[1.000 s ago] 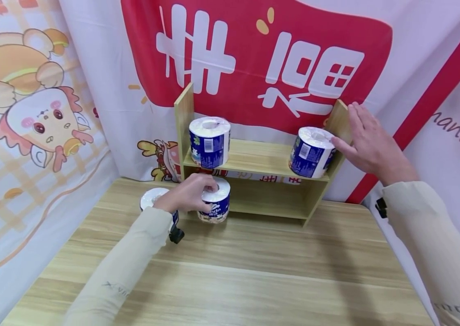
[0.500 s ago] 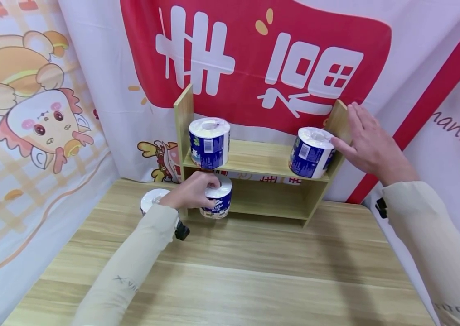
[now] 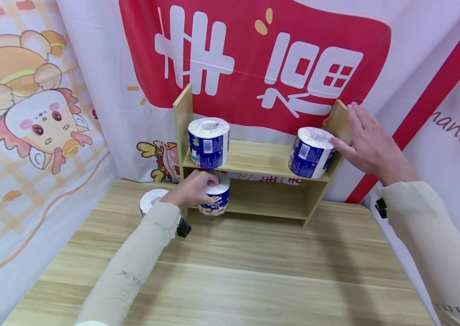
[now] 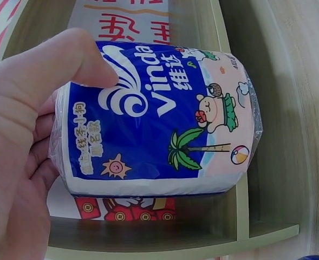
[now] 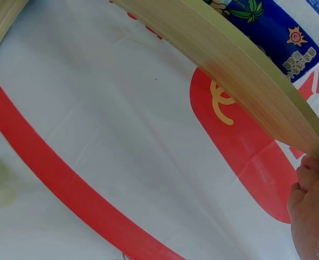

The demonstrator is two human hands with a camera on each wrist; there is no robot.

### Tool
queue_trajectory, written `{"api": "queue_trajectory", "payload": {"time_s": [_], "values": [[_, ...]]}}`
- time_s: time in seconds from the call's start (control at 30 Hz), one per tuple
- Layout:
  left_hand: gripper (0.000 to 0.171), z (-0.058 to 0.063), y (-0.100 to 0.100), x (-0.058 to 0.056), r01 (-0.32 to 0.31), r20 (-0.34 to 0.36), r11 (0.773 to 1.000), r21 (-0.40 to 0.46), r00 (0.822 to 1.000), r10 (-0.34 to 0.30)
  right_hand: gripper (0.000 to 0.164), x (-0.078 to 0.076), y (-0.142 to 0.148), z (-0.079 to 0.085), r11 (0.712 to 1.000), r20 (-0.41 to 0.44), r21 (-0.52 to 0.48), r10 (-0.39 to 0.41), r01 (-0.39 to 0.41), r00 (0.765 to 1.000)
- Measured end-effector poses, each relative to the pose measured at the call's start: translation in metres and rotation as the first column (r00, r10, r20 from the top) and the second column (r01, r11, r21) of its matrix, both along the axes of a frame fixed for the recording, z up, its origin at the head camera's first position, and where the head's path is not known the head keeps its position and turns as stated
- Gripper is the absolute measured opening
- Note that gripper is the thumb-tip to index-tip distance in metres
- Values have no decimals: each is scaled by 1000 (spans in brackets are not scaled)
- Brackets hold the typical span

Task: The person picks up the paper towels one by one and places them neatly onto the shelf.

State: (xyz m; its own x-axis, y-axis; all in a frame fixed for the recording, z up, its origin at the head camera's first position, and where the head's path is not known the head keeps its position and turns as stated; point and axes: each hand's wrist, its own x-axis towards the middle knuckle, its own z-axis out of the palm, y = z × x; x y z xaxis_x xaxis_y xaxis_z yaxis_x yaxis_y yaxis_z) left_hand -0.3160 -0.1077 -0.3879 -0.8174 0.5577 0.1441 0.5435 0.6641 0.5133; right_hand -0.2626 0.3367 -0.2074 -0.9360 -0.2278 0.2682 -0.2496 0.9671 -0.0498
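My left hand (image 3: 193, 188) grips a toilet paper roll (image 3: 215, 199) in blue Vinda wrapping. In the left wrist view its thumb presses the printed side, while the other fingers go behind the white end. That roll is at the front of the lower shelf level; whether it touches the board cannot be told. My right hand (image 3: 370, 142) lies against the right side panel (image 3: 339, 118) of the wooden shelf, fingers straight, thumb reaching toward the roll (image 3: 311, 153) on the upper level. Another upright roll (image 3: 208, 144) stands at that level's left end.
Partly behind my left forearm, one more roll (image 3: 151, 199) stands on the wooden table (image 3: 254, 271), left of the shelf. Behind the shelf hangs a printed cloth (image 3: 246, 59) with red and white shapes. More printed cloth (image 3: 46, 181) encloses the left side.
My left hand has raised the roll slightly and pushed it back toward the lower shelf level. The right hand has stayed against the side panel.
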Motion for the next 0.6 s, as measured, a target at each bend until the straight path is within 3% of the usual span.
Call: {"api": "queue_trajectory", "payload": {"time_s": [0.37,0.6], "values": [[46,-1,0,-5,-36,35,999,-5,999,36,100,0,0,-1,1000,-4,-3,1,-1,1000],[44,1,1,-5,-29,3,999,-40,1000,29,100,0,-1,0,1000,-4,-2,-7,7,1000]]}}
